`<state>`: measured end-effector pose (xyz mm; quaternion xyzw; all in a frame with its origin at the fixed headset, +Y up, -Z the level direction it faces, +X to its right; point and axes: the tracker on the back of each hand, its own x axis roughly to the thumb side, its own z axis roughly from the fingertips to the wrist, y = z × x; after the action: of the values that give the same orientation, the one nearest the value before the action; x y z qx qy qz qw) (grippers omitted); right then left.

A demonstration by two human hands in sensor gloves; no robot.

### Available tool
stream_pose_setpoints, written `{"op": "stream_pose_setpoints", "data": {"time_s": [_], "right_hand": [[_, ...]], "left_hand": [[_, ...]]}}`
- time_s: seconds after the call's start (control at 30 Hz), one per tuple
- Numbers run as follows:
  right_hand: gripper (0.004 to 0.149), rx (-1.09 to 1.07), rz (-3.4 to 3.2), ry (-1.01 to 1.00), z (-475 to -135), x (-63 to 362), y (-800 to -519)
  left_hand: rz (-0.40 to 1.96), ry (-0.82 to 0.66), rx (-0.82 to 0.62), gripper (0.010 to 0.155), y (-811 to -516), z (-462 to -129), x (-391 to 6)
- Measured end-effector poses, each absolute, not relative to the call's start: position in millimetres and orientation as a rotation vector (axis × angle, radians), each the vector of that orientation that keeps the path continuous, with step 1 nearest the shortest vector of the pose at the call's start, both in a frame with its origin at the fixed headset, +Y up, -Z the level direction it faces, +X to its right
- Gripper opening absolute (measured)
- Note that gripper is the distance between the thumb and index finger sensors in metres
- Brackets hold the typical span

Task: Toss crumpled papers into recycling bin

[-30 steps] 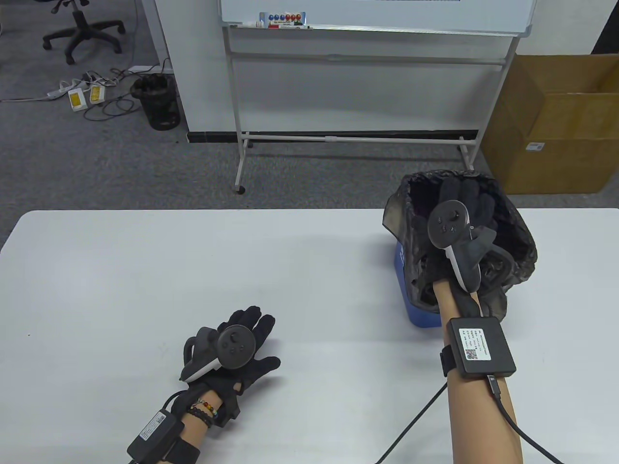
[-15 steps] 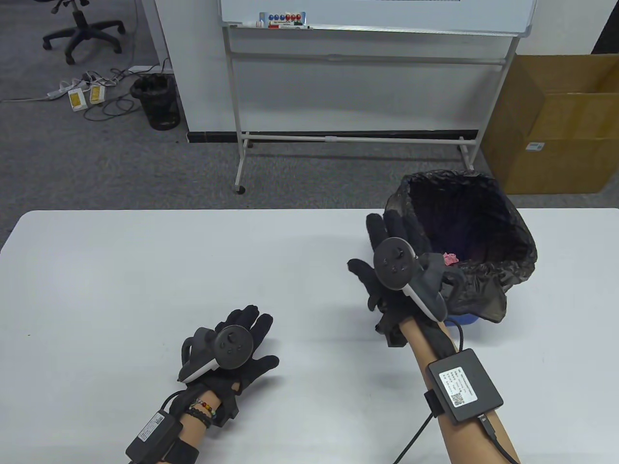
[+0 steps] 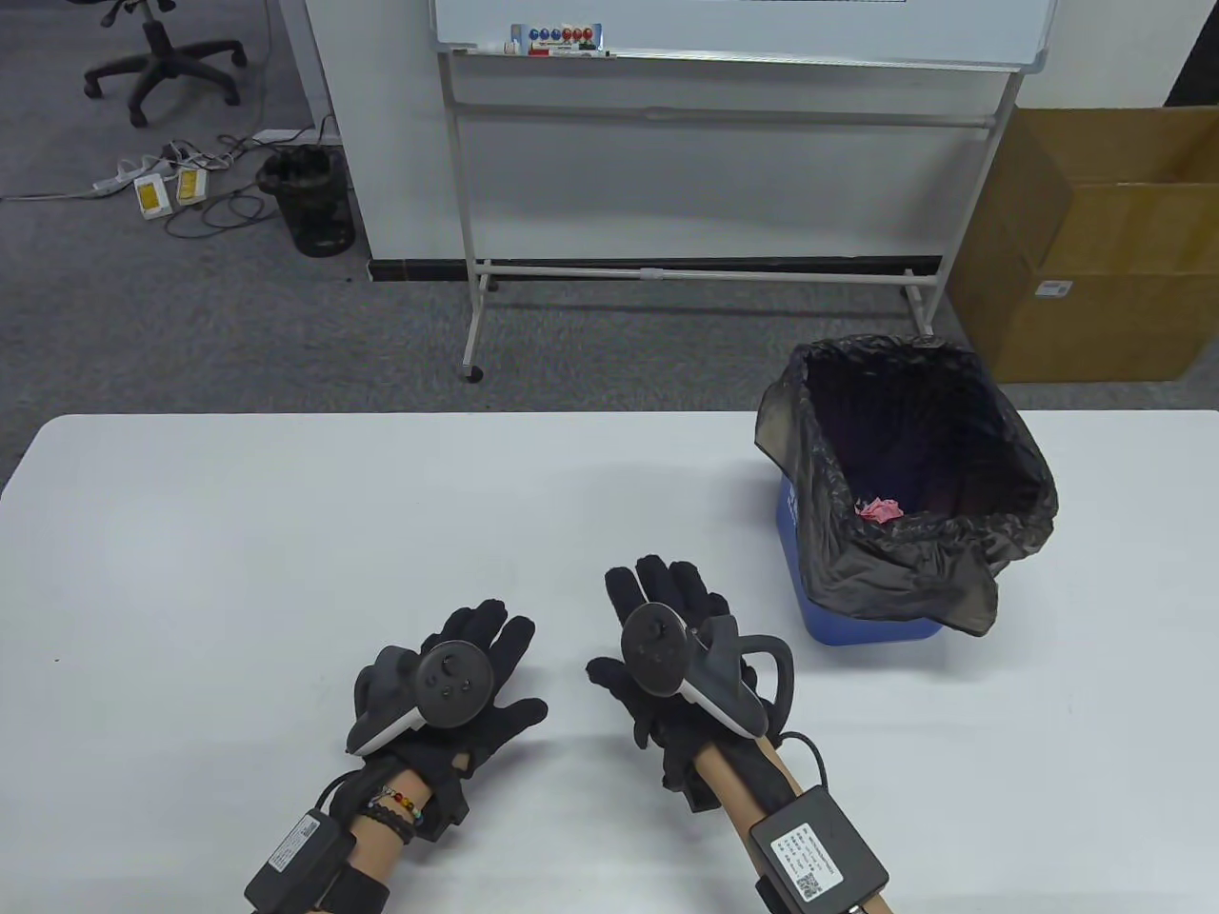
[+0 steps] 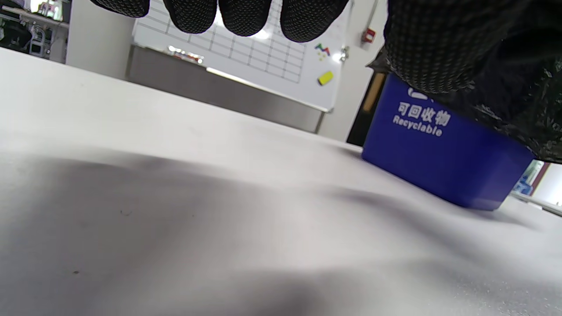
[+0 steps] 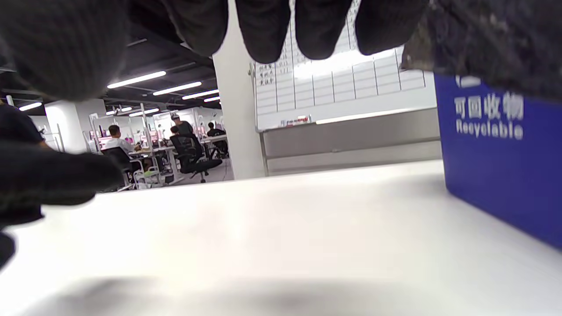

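Reading "Recyclable", the blue bin (image 3: pixel 862 624) stood at 2 o'clock from both hands (image 3: pixel 455 681) (image 3: pixel 667 666), which lay released, grasping nothing, on the tabletop (image 3: pixel 286 533).

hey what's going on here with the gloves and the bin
A person in sensor gloves is at a white table with a blue recycling bin lined with a black bag. A pink crumpled paper lies inside the bin. The left hand and the right hand are both low over the table near the front edge, fingers spread and holding nothing. No other paper shows on the table.
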<state>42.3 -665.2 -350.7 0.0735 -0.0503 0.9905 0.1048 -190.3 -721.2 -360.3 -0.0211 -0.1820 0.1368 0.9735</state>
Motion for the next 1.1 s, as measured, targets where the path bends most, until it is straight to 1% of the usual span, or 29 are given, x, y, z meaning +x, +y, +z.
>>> {"op": "stream_pose_setpoints", "data": {"time_s": [0.2, 0.33, 0.5, 0.8, 1.1], "right_hand": [[0.088, 0.184, 2.918, -0.074, -351.2, 44.3, -691.9], [0.088, 0.189, 2.908, -0.067, -352.3, 47.1, -703.7], [0.089, 0.202, 2.941, -0.009, -351.1, 49.9, -714.2], [0.089, 0.199, 2.959, 0.028, -350.4, 53.2, -720.7], [0.089, 0.229, 2.969, 0.06, -352.1, 47.1, -724.7]], "left_hand": [[0.276, -0.364, -0.045, 0.085, -722.8, -360.7, -190.9], [0.285, -0.35, -0.053, 0.085, -724.2, -363.9, -191.2], [0.27, -0.346, -0.066, 0.085, -729.1, -365.7, -191.5], [0.268, -0.344, -0.06, 0.085, -729.1, -365.4, -193.8], [0.256, -0.343, -0.064, 0.085, -730.3, -365.2, -193.3]]}}
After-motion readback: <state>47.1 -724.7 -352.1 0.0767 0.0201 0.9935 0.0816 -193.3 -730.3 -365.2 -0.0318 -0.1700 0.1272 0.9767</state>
